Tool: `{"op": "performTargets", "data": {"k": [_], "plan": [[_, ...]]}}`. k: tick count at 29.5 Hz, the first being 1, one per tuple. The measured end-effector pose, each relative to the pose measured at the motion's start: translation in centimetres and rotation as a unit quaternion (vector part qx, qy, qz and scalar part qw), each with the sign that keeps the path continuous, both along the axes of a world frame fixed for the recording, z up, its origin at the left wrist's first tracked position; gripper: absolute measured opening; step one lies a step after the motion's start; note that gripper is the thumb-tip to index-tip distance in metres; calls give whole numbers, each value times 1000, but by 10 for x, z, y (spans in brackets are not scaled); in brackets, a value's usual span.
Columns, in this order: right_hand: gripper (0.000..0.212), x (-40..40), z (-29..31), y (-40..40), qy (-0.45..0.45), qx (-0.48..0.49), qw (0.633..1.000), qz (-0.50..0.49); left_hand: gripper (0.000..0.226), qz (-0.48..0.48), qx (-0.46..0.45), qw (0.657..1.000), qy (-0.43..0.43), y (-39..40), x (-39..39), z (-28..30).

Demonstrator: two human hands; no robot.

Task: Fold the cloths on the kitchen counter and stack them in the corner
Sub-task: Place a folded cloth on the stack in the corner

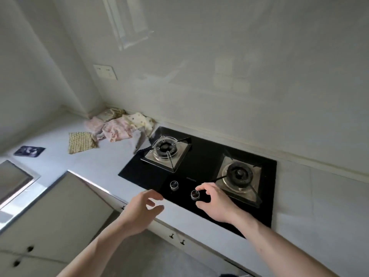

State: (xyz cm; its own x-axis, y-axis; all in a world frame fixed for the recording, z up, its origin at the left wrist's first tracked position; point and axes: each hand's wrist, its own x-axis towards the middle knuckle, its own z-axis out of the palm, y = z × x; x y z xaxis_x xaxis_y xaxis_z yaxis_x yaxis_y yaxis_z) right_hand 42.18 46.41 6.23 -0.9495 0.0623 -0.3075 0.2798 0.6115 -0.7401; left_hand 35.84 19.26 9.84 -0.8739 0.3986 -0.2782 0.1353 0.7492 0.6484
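The cloths lie far from both hands, toward the corner where the two walls meet: a crumpled pink cloth (114, 129) sits in a heap on the pale surface (99, 166), with a cream dotted cloth (139, 119) bunched against it on the side nearer the hob, and a yellowish checked cloth (111, 113) tucked behind them right by the wall. A second checked cloth, folded flat into a square (81, 142), rests just in front of the pink heap, apart from the wall. Farther along the surface lies a small dark blue mat (29, 151). The black glass hob (199, 166) is set into the surface, with a left burner (165, 148), a right burner (238, 173), and two round knobs at its front edge. The left hand (142, 208) hovers over the front edge of the surface beside the hob, its grip loosely spread, fingers relaxed and slightly curved, holding nothing. The right hand (214, 204) hangs above the hob's front, thumb and fingers arched around the right knob (195, 194); whether they touch it cannot be told. The left knob (174, 185) stands free between the two hands
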Motion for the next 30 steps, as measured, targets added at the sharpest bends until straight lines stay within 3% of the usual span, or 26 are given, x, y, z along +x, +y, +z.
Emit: {"op": "performTargets", "data": {"k": [10,24,30], "plan": [[47,-108,13,-130,-1,-19,995,101,11,101,15,995,14,-134,-60,-6],[48,-289,-3,-213,-14,-39,990,138,15,176,-33,984,-10,-246,-220,-24],[47,-329,-3,-224,-7,-32,988,151,20,159,-58,985,-28,-280,-287,-53]]}}
